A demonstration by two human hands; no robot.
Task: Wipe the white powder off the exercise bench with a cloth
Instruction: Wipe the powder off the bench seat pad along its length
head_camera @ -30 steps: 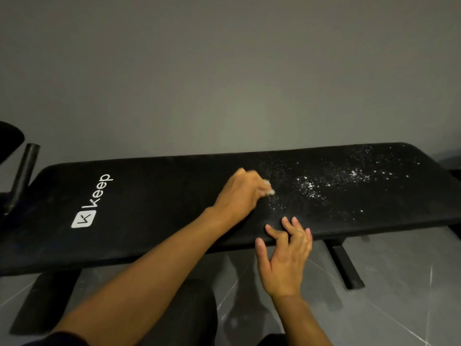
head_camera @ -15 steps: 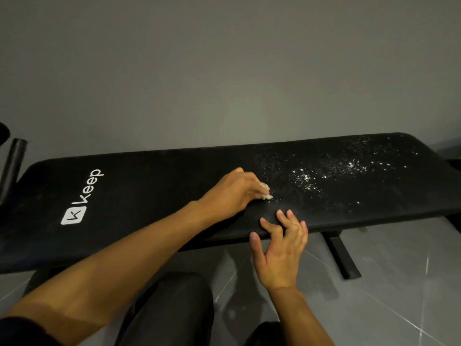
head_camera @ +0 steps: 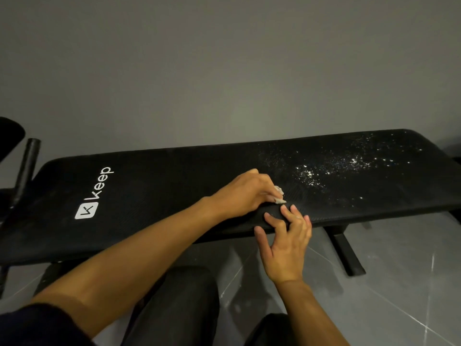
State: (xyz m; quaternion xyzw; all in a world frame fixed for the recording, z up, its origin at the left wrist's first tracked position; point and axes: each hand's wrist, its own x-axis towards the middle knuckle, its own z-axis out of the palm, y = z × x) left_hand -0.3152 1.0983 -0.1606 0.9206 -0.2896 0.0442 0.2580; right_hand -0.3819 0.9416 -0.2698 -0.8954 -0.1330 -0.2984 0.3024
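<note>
While the left grip [head_camera: 247, 193] pinches the small cloth [head_camera: 279, 196] on the black table [head_camera: 162, 196], the right grip [head_camera: 287, 243] rests spread at the near edge, just beside it; white powder [head_camera: 309, 174] lies further right, and a padded bar [head_camera: 28, 166] stands far left.

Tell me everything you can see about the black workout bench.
The bench is a long, flat black pad, finely ribbed and foam-like, with a white Keep logo near its left end and a dark leg beneath. White powder speckles its right half. The left hand presses a small pale cloth onto it; the right hand touches its near edge.
</note>
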